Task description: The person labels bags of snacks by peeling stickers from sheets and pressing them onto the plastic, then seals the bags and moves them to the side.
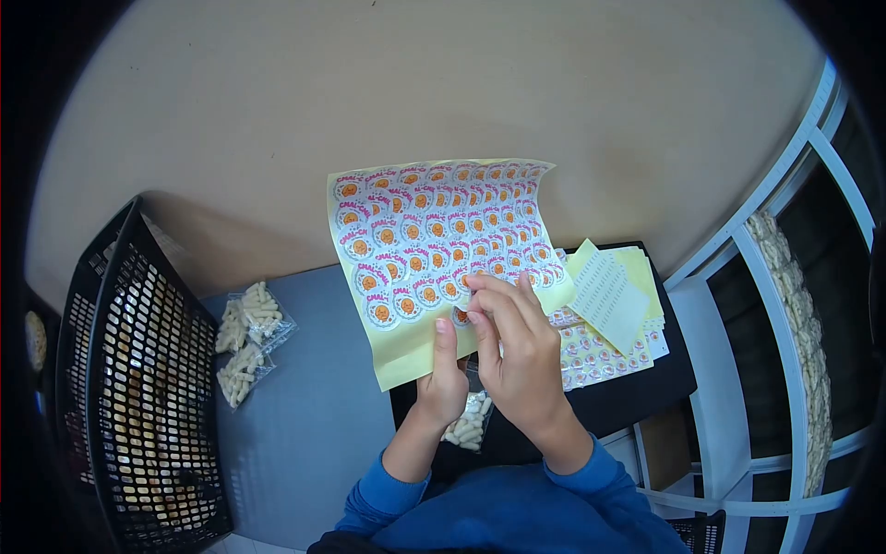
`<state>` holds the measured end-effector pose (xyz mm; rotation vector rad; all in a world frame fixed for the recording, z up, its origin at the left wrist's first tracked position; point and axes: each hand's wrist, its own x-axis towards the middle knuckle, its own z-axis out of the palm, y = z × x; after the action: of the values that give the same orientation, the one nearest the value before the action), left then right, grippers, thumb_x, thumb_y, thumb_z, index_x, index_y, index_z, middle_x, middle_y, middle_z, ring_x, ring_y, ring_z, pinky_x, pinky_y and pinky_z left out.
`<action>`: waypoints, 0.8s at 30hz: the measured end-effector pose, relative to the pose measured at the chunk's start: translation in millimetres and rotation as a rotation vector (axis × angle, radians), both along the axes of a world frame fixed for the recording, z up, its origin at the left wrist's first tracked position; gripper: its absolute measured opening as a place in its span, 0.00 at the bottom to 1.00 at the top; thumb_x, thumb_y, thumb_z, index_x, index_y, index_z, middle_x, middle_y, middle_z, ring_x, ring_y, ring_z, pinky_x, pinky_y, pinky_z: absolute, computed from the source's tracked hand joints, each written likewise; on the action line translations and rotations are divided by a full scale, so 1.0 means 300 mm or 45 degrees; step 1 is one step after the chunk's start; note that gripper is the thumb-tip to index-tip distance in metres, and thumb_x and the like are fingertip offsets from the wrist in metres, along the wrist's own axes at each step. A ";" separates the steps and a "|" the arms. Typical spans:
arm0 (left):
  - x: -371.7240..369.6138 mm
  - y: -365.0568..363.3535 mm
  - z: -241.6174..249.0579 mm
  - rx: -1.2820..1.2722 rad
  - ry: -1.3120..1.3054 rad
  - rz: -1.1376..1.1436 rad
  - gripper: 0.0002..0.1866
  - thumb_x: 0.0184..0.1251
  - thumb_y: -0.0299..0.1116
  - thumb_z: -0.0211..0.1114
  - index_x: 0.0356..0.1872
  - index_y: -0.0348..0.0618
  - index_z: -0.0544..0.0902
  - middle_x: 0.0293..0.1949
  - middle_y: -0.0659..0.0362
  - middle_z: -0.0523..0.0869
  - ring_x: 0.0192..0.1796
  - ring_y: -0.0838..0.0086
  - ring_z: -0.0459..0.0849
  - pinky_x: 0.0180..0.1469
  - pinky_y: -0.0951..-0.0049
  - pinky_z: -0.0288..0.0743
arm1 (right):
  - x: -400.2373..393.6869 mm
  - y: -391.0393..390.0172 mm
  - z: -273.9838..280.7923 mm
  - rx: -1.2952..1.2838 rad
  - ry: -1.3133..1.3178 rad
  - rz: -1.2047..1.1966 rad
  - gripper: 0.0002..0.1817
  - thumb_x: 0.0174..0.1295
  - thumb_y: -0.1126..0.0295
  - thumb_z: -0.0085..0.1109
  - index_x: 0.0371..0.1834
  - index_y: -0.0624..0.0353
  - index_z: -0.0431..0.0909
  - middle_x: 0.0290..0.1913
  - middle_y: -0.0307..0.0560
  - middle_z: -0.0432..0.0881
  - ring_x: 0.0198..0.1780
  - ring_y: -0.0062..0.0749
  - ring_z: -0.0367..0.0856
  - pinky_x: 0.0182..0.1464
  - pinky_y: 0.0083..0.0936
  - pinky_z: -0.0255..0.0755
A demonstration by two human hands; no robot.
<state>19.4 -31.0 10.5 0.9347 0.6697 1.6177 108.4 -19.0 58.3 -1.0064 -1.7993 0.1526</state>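
A large yellow-backed sheet (397, 355) of round white stickers with orange centres and pink lettering is held up before me. My left hand (443, 379) grips its lower edge, thumb on the front and fingers behind. My right hand (521, 355) is at the lower part of the sheet, thumb and index finger pinched at a sticker (460, 316) in the bottom row; whether it is lifted is too small to tell. Below the hands lies a clear bag (469, 425) of pale, finger-shaped pieces, partly hidden.
At the left stands a black perforated basket (152, 369). Bags of pale pieces (247, 328) lie on the grey table (309, 397) beside it. More sticker sheets (600, 360) and a yellow printed sheet (609, 291) rest on a black surface (669, 374). A white rack (729, 369) stands right.
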 end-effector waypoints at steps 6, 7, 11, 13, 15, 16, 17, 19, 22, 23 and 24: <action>0.002 0.000 0.008 0.013 0.010 0.018 0.21 0.71 0.42 0.36 0.56 0.37 0.64 0.53 0.54 0.71 0.53 0.72 0.71 0.53 0.72 0.67 | 0.005 -0.008 0.001 -0.040 -0.001 0.077 0.04 0.54 0.78 0.50 0.33 0.65 0.70 0.44 0.51 0.76 0.46 0.46 0.75 0.58 0.50 0.59; 0.000 0.001 0.006 0.039 0.020 0.013 0.22 0.71 0.42 0.36 0.56 0.36 0.64 0.53 0.54 0.70 0.53 0.73 0.71 0.52 0.73 0.66 | 0.006 -0.009 0.001 -0.041 0.000 0.077 0.04 0.54 0.78 0.50 0.33 0.65 0.70 0.44 0.51 0.76 0.46 0.46 0.75 0.58 0.50 0.59; -0.007 -0.004 0.004 0.002 0.064 -0.005 0.22 0.71 0.42 0.36 0.55 0.35 0.65 0.52 0.54 0.71 0.53 0.73 0.71 0.51 0.74 0.66 | 0.011 -0.013 -0.002 -0.077 0.019 0.137 0.03 0.56 0.78 0.49 0.32 0.66 0.70 0.47 0.53 0.74 0.48 0.49 0.74 0.59 0.51 0.58; -0.007 -0.003 -0.002 0.021 0.112 0.036 0.23 0.71 0.43 0.36 0.54 0.35 0.67 0.51 0.54 0.72 0.51 0.74 0.71 0.49 0.76 0.67 | 0.012 -0.017 -0.002 -0.092 0.030 0.154 0.03 0.56 0.78 0.48 0.32 0.66 0.69 0.47 0.54 0.74 0.49 0.50 0.74 0.59 0.51 0.58; -0.012 -0.003 -0.003 0.014 0.120 0.010 0.23 0.71 0.42 0.36 0.56 0.35 0.64 0.53 0.53 0.71 0.54 0.71 0.71 0.53 0.72 0.66 | 0.014 -0.019 -0.002 -0.133 0.031 0.180 0.03 0.57 0.78 0.47 0.33 0.66 0.69 0.49 0.55 0.72 0.51 0.51 0.72 0.59 0.51 0.57; -0.014 -0.003 -0.003 0.009 0.130 -0.016 0.23 0.71 0.42 0.36 0.57 0.35 0.62 0.55 0.51 0.69 0.57 0.67 0.70 0.57 0.69 0.66 | 0.013 -0.022 -0.002 -0.133 0.031 0.180 0.03 0.57 0.78 0.47 0.33 0.66 0.69 0.49 0.55 0.72 0.51 0.51 0.72 0.59 0.51 0.57; -0.014 -0.002 -0.002 0.011 0.130 -0.016 0.23 0.71 0.42 0.36 0.57 0.35 0.62 0.55 0.51 0.69 0.57 0.67 0.70 0.57 0.69 0.66 | 0.012 -0.025 -0.004 -0.145 0.032 0.195 0.03 0.57 0.79 0.47 0.33 0.66 0.68 0.50 0.56 0.71 0.53 0.52 0.71 0.59 0.51 0.56; -0.012 -0.001 0.000 0.037 0.088 -0.026 0.23 0.71 0.43 0.36 0.57 0.34 0.62 0.55 0.51 0.69 0.57 0.68 0.70 0.56 0.69 0.67 | 0.012 -0.027 -0.002 -0.158 0.034 0.210 0.02 0.57 0.79 0.46 0.33 0.66 0.68 0.51 0.57 0.71 0.54 0.53 0.70 0.60 0.51 0.56; -0.020 -0.004 -0.005 -0.023 0.104 -0.013 0.23 0.71 0.44 0.36 0.55 0.36 0.66 0.50 0.56 0.73 0.48 0.78 0.72 0.46 0.78 0.67 | 0.020 -0.027 0.005 -0.184 0.010 0.269 0.02 0.58 0.79 0.44 0.33 0.66 0.67 0.52 0.58 0.69 0.56 0.55 0.67 0.60 0.51 0.55; -0.020 -0.005 -0.003 -0.024 0.105 -0.014 0.23 0.71 0.44 0.36 0.55 0.36 0.66 0.50 0.56 0.73 0.48 0.78 0.72 0.46 0.78 0.67 | 0.023 -0.026 0.006 -0.198 0.009 0.298 0.02 0.58 0.79 0.44 0.32 0.66 0.66 0.53 0.59 0.68 0.57 0.56 0.65 0.61 0.52 0.54; -0.020 -0.007 0.004 -0.038 0.090 -0.024 0.24 0.71 0.45 0.36 0.55 0.36 0.66 0.50 0.55 0.73 0.50 0.76 0.72 0.48 0.77 0.67 | 0.026 -0.026 0.008 -0.211 0.007 0.327 0.01 0.58 0.79 0.44 0.32 0.66 0.66 0.54 0.60 0.67 0.58 0.57 0.64 0.61 0.52 0.53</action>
<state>13.4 -33.2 11.6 0.9777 0.7295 1.5599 116.1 -26.8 60.6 -0.8837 -1.9300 0.4693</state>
